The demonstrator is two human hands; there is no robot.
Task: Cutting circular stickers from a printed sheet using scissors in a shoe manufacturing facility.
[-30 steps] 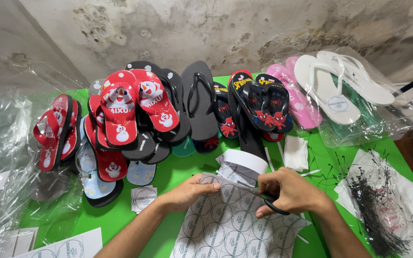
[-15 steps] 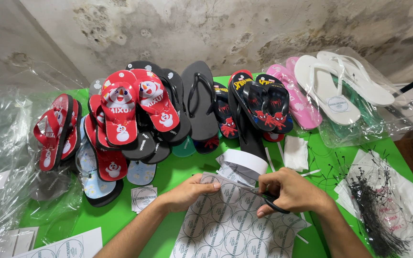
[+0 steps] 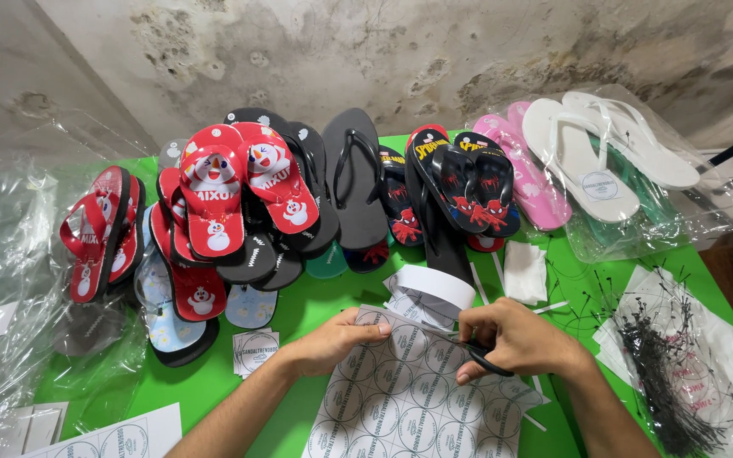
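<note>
A white sheet printed with round labels point(image 3: 409, 399) lies on the green table point(image 3: 299, 309) in front of me. My left hand point(image 3: 332, 341) pinches its upper left edge. My right hand point(image 3: 515, 337) grips black-handled scissors point(image 3: 478, 356) whose blades meet the sheet's top edge. Just above my hands a cut strip of white paper point(image 3: 430, 288) curls upward.
Many flip-flops line the back of the table: red snowman pairs point(image 3: 231, 191), black ones point(image 3: 356, 174), dark spider-print ones point(image 3: 464, 180), pink point(image 3: 529, 174) and bagged white ones point(image 3: 600, 157). Small cut labels point(image 3: 254, 349) lie left; black plastic ties point(image 3: 668, 365) right; clear bags point(image 3: 2, 254) far left.
</note>
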